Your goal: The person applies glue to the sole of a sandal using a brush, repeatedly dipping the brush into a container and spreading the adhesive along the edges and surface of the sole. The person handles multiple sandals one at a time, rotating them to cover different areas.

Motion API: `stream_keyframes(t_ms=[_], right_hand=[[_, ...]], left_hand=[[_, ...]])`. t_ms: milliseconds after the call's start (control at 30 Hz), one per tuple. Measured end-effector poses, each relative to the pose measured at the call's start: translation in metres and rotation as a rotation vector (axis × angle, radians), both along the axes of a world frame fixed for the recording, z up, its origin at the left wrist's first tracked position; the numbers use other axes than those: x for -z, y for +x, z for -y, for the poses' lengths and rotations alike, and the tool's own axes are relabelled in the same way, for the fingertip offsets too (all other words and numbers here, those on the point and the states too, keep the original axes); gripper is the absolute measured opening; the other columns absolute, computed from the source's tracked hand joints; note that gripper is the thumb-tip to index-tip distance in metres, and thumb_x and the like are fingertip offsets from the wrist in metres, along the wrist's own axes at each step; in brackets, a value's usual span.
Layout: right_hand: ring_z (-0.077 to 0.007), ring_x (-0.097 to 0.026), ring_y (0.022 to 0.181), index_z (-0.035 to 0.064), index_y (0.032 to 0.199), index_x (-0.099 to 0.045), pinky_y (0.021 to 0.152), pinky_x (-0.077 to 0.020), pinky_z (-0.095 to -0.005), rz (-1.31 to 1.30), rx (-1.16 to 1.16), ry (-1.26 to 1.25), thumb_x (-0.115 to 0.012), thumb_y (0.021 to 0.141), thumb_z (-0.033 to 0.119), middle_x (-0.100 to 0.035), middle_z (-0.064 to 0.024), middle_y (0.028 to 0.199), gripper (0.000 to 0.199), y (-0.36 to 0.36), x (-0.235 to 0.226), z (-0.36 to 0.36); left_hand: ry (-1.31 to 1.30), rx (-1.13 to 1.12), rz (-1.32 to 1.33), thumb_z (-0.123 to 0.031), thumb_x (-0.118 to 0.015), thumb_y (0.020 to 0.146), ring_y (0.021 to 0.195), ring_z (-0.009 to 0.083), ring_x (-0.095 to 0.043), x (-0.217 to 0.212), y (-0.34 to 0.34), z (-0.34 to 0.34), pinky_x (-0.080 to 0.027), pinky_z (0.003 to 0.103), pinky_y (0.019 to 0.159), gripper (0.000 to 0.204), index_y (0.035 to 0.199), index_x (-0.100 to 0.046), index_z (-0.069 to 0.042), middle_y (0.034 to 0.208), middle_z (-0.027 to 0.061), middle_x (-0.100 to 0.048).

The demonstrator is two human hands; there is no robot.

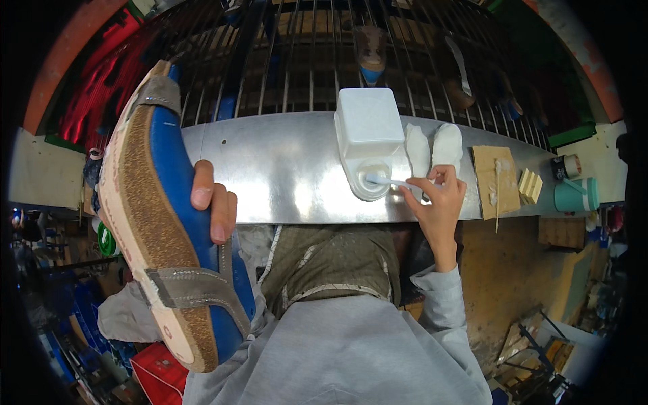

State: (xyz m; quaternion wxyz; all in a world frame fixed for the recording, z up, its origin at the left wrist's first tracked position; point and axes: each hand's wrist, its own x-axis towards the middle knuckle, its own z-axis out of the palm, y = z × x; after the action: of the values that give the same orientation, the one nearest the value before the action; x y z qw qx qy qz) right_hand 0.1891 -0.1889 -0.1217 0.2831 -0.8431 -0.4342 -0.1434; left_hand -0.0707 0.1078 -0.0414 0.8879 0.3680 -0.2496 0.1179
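My left hand (pixel 214 202) grips a sandal (pixel 155 196) with a cork-coloured midsole and grey straps, mounted on a blue shoe last (pixel 177 177). The sandal stands nearly upright at the left, close to me, its sole side turned left. My fingers wrap over the last; the thumb side is hidden. In my right hand (pixel 439 202) a slim, pale toothbrush (pixel 398 181) is pinched between thumb and fingers. Its head sits in the round mouth of a white plastic container (pixel 368 125), which stands on the metal table. White paste coats the container's mouth.
Beside the container lie two white, sole-shaped pieces (pixel 447 145). Farther right are a cardboard piece (pixel 491 179) with a white-smeared stick, small wooden blocks (pixel 530 186) and a teal mug (pixel 574 196). Behind the metal table (pixel 283 169), a barred rack (pixel 297 61) holds more shoes.
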Motion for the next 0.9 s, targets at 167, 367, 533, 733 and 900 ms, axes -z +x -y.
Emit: stream_keyframes(t_ms=[167, 367, 533, 733, 900], right_hand=[[-0.0184, -0.044, 0.07, 0.0117, 0.086, -0.078, 0.059, -0.0354, -0.0306, -0.133, 0.134, 0.211, -0.086, 0.074, 0.019, -0.044, -0.0044, 0.089, 0.016, -0.011, 0.01, 0.014], [-0.0142, -0.043, 0.076, 0.0047, 0.092, -0.08, 0.065, -0.0356, -0.0279, -0.687, 0.124, 0.319, -0.082, 0.08, 0.023, -0.042, -0.0027, 0.089, 0.022, -0.013, -0.023, -0.001], [-0.0133, -0.043, 0.077, 0.014, 0.093, -0.083, 0.063, -0.0334, -0.0259, -0.303, -0.315, 0.569, -0.091, 0.057, 0.031, -0.042, -0.0004, 0.089, 0.04, -0.032, -0.089, -0.016], [-0.0159, -0.043, 0.082, 0.0193, 0.093, -0.083, 0.067, -0.0348, -0.0279, -0.122, -0.39, 0.599, -0.092, 0.045, 0.04, -0.04, 0.0003, 0.09, 0.053, -0.05, -0.124, -0.038], [-0.0159, -0.042, 0.079, 0.0196, 0.093, -0.083, 0.064, -0.0333, -0.0285, 0.034, -0.356, 0.575, -0.092, 0.044, 0.039, -0.04, 0.0007, 0.087, 0.054, -0.046, -0.14, -0.041]], left_hand=[[-0.049, -0.003, -0.092, -0.046, -0.075, 0.086, 0.118, 0.0349, -0.056, -0.007, -0.001, 0.007, -0.059, 0.042, 0.091, 0.08, 0.138, -0.037, 0.003, 0.126, 0.0215, -0.052], [-0.529, -0.724, -0.413, -0.045, -0.088, 0.073, 0.122, 0.0348, -0.057, 0.016, 0.011, 0.078, -0.054, 0.047, 0.1, 0.103, 0.151, -0.032, -0.007, 0.134, 0.0199, -0.053], [-0.407, -0.888, -0.575, -0.053, -0.086, 0.07, 0.122, 0.0311, -0.058, 0.014, 0.031, 0.11, -0.052, 0.045, 0.102, 0.108, 0.15, -0.032, -0.004, 0.138, 0.0192, -0.052], [0.061, -0.663, -0.54, -0.068, -0.079, 0.07, 0.124, 0.0263, -0.058, -0.009, 0.032, 0.123, -0.051, 0.042, 0.103, 0.115, 0.149, -0.032, 0.001, 0.143, 0.0191, -0.05], [0.187, -0.72, -0.649, -0.075, -0.081, 0.063, 0.111, 0.0219, -0.065, -0.02, 0.027, 0.131, -0.052, 0.036, 0.096, 0.117, 0.138, -0.044, 0.007, 0.127, 0.0156, -0.063]])
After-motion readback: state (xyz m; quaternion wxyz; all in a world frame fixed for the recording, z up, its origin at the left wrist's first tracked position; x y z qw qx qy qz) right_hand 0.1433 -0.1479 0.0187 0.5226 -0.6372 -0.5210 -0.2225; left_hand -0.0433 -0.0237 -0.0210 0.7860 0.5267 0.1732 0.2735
